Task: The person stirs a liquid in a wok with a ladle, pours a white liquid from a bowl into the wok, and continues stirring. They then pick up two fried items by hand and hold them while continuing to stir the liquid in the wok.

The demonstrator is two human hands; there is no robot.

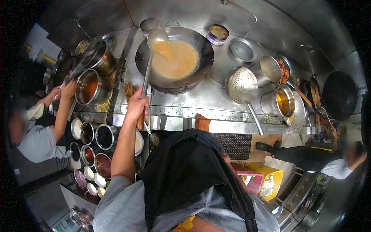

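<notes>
My left hand [137, 104] is wrapped round the handle of a long metal ladle [146, 75]. The ladle's bowl is tilted over the wok [206, 60], and light brown liquid [176, 60] runs from it into the pool below. A bamboo brush [130, 91] stands beside that hand, partly covered by it. My right hand [225, 157] shows only as a bit of skin at the apron's right edge; its fingers are hidden. To the wok's right, a perforated skimmer [242, 85] lies with its handle over the counter's front edge.
An open can [218, 34] and a metal bowl [242, 49] stand behind. Pots [284, 100] of liquid are on the right. Several containers of sauces and seasonings [104, 135] fill the left. Co-workers [40, 135] stand at left and right. A yellow bin [272, 183] is behind me.
</notes>
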